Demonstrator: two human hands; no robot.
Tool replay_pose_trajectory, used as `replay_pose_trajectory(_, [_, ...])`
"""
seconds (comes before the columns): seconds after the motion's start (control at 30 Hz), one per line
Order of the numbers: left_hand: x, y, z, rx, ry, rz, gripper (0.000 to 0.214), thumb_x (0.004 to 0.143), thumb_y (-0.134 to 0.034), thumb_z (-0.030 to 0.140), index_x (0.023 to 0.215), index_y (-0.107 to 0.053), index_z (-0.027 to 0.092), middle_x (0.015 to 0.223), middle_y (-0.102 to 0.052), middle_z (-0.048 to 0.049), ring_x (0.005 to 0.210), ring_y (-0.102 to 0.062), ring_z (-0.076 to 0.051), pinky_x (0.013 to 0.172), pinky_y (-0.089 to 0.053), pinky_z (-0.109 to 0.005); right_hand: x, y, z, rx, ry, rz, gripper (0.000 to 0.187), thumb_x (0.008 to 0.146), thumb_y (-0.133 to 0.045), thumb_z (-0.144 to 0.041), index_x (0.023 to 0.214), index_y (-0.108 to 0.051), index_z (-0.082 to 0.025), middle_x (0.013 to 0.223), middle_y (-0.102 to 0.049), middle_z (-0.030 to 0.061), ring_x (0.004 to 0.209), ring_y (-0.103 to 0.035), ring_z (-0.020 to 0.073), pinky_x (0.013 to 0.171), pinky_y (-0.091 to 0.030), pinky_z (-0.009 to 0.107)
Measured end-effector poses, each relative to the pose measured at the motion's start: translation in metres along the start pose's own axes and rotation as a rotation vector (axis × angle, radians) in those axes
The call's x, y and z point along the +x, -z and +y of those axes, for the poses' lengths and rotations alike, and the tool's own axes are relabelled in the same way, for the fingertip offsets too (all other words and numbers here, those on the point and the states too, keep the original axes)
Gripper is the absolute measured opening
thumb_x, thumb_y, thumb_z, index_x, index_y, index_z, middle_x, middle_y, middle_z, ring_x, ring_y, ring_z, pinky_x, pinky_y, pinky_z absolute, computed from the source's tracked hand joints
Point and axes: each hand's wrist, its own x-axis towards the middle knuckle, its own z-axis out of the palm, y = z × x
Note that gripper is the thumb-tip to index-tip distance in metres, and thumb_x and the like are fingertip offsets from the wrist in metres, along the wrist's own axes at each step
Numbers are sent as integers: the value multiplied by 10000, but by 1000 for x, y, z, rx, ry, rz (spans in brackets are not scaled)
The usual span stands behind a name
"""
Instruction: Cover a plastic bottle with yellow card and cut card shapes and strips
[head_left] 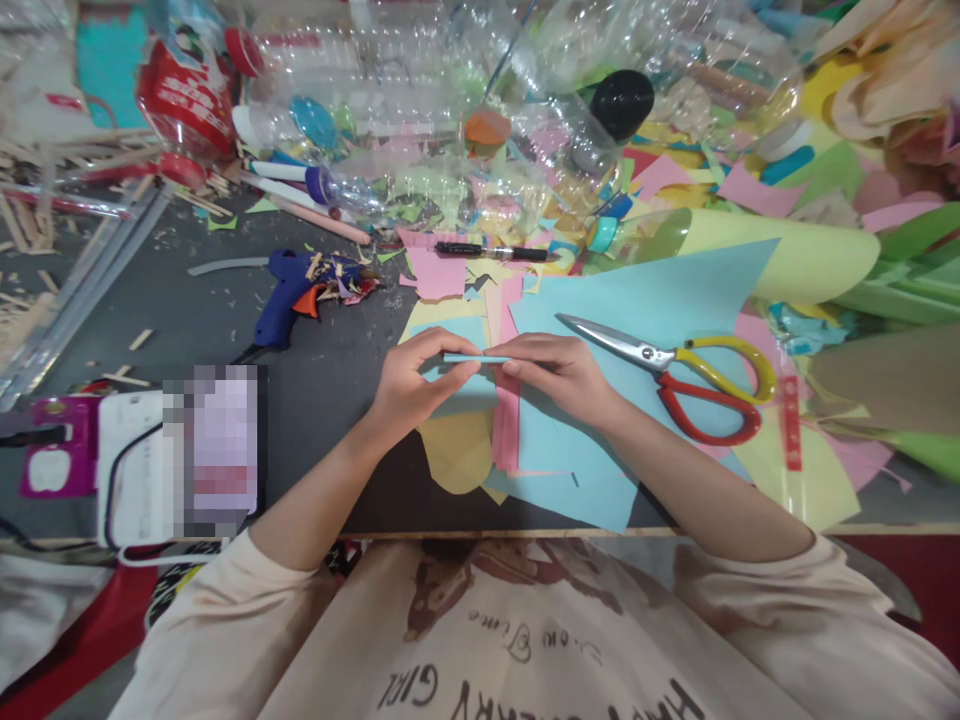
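Observation:
Between both hands runs a thin blue paper strip (459, 357), seen nearly edge-on; it may be folded or rolled. My left hand (420, 375) pinches its left part between thumb and fingers. With thumb and fingertips, my right hand (559, 370) closes on its right part, almost touching the left fingertips. Beneath the hands lie a large light blue paper sheet (585, 460), a pink paper strip (507, 430) and a yellow paper piece (457, 455). Scissors (652, 355) with one yellow and one red handle rest open on the blue sheet, right of my right hand.
A blue glue gun (281, 300) lies left of the hands, and a black pen (491, 251) beyond them. Clear plastic bottles (360, 80) and paper scraps crowd the back. A white power strip (135, 460) sits at left; a yellow paper roll (787, 250) lies at right.

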Motion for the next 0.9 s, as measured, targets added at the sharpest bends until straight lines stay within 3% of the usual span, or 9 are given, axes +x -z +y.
replay_pose_trajectory(0.17, [0,1,-1,26,-48,-25,114,875,-662,303,827,-708,210,798,-723,-20,736,-671,-144,655,-511,-254,0,1,0,-38,-14,-16,251,934,-639,-373,1026,-817,-222,897,-802,62,795,-718,160,739,-571,303])
replay_pose_trajectory(0.47, [1,2,2,81,9,-58,177,876,-621,367,808,-692,220,789,-730,-30,735,-665,-157,675,-523,-272,1,1,-2,-53,-45,-35,283,937,-626,-425,1026,-817,-236,882,-795,57,794,-711,164,744,-569,311])
replay_pose_trajectory(0.73, [2,2,3,93,-6,-54,171,876,-623,351,785,-686,221,790,-738,-29,742,-674,-161,698,-529,-278,1,0,0,-24,19,-22,282,944,-627,-395,1022,-816,-202,859,-790,74,783,-712,162,724,-564,299])
replay_pose_trajectory(0.9, [1,1,2,62,-8,-18,147,862,-653,336,790,-697,216,785,-735,-23,737,-675,-153,687,-522,-265,1,0,-1,-47,-26,-25,290,938,-626,-427,1015,-816,-222,874,-791,62,788,-710,164,734,-567,309])
